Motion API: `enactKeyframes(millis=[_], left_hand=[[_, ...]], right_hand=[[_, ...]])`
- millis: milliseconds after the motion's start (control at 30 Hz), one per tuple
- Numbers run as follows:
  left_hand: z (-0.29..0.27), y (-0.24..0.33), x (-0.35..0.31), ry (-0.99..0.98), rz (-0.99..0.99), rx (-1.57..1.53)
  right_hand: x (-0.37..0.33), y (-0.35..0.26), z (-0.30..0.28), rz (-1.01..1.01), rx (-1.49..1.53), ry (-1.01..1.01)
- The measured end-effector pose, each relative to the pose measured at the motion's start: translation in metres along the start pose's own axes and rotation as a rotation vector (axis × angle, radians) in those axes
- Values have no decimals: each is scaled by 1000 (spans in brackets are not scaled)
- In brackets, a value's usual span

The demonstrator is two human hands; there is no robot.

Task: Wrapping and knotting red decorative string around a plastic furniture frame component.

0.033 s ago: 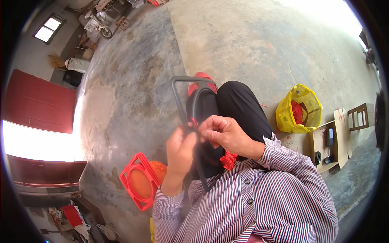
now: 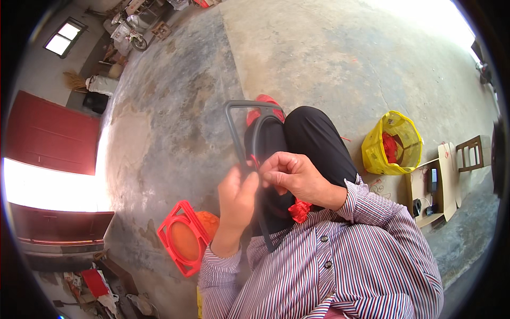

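Gripping grey frame (image 2: 234,133) with left hand (image 2: 237,198), pinching with right hand (image 2: 298,174) beside red strand (image 2: 255,161); might lose strand through loose pinching or tilting the frame.

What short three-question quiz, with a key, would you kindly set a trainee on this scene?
1. Which of the person's hands is nearer the shiny red bundle?
2. True or false: the yellow container has red material inside it.
3. What colour is the frame being handled? A) white B) dark grey C) green

Key: 1. The right hand. 2. True. 3. B.
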State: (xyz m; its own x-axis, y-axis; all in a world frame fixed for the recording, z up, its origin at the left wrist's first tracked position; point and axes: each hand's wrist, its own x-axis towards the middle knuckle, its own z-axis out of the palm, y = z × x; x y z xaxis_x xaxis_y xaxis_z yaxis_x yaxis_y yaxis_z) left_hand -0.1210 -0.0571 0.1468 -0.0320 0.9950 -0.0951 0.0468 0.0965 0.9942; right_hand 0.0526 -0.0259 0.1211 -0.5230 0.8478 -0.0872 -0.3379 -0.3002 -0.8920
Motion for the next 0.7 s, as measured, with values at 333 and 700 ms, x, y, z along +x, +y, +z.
enactKeyframes(millis=[333,700], left_hand=[[-8,11,17,80,-68,332],[-7,4,11,77,-132,95]], right_hand=[[3,8,6,102,79,-87],[3,1,-1,-138,158,44]])
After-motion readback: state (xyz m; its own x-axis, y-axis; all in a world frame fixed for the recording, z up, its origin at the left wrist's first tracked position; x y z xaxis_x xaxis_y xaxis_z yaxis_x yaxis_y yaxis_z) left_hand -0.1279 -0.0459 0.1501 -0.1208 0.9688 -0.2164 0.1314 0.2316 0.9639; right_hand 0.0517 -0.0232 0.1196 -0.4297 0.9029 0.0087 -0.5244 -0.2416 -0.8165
